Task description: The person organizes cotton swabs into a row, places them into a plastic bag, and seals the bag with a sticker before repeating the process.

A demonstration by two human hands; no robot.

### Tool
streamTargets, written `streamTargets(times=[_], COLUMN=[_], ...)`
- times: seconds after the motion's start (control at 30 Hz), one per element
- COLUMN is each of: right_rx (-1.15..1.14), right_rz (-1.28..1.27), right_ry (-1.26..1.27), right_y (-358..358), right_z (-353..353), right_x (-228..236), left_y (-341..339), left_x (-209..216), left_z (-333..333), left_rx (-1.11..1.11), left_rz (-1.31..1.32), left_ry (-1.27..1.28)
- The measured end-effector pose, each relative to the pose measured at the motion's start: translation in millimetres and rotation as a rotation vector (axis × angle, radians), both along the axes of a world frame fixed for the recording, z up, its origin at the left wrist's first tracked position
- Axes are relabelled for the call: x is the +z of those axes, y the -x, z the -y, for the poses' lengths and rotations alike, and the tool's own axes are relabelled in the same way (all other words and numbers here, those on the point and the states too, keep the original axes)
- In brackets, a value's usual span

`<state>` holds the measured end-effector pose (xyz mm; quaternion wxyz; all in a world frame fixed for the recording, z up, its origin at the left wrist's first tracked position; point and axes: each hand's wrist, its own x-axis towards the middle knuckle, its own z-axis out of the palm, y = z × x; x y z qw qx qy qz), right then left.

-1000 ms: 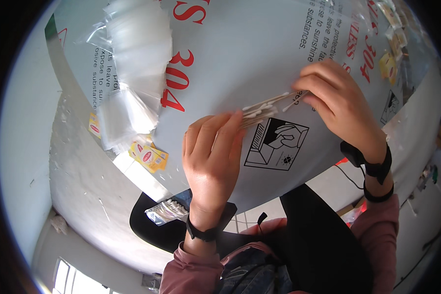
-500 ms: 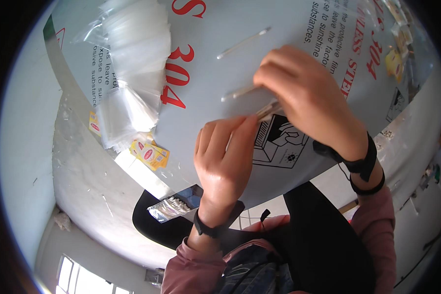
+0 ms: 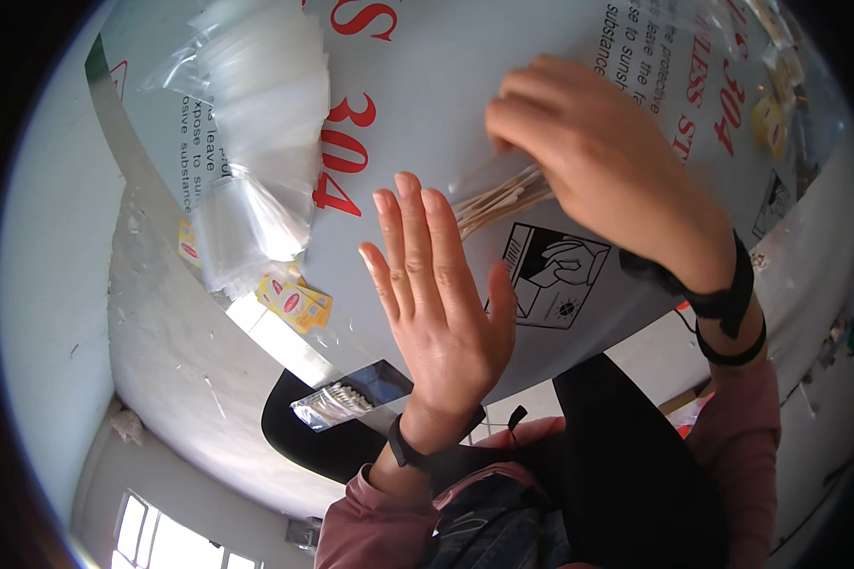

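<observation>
Cotton swabs point(image 3: 505, 201) lie in a loose bundle on the grey desk point(image 3: 417, 104), their left ends beside the index finger of the left hand point(image 3: 443, 303), which is flat, fingers straight and thumb spread, their right ends running under the right hand point(image 3: 588, 152); that one is curled, with a blurred swab point(image 3: 474, 174) by its fingertips, and I cannot tell whether it pinches it. Leftward lie fanned clear bags point(image 3: 266, 104) and yellow cards point(image 3: 296, 302), a swab packet point(image 3: 332, 406) by the desk's near edge
</observation>
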<state>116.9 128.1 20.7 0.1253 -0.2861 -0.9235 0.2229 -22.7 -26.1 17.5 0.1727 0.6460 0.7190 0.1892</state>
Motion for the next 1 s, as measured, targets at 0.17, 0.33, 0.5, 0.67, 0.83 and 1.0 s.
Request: streamTargets(times=[0.17,0.33,0.5,0.67,0.83,1.0], right_rx=[-0.040,-0.270,-0.411,-0.428,-0.573,-0.541], right_rz=[-0.114,-0.235,-0.328,-0.402,-0.609,-0.573], right_ry=[0.094,0.185,0.231,0.272,0.497,0.450], right_y=[-14.8,-40.4,-49.0,-47.8,-33.9,-40.1], right_z=[28.7,45.8,56.8,63.8,71.2,65.4], right_x=[7.6,11.3,4.1,-3.6,-14.7,-19.0], left_y=[-33.8,-36.8,-29.3,-46.4,-47.5,-20.4], left_x=[-9.3,-21.3,-21.3,-21.3,-23.6,-10.7], left_z=[3.2,-17.0,-36.1,8.3,-26.3,-9.8], left_rx=[-0.046,-0.070,-0.089,-0.149,0.025,0.061], left_rz=[-0.095,-0.292,-0.322,-0.356,-0.287,0.067], left_ry=[0.138,0.127,0.071,0.154,0.121,-0.061])
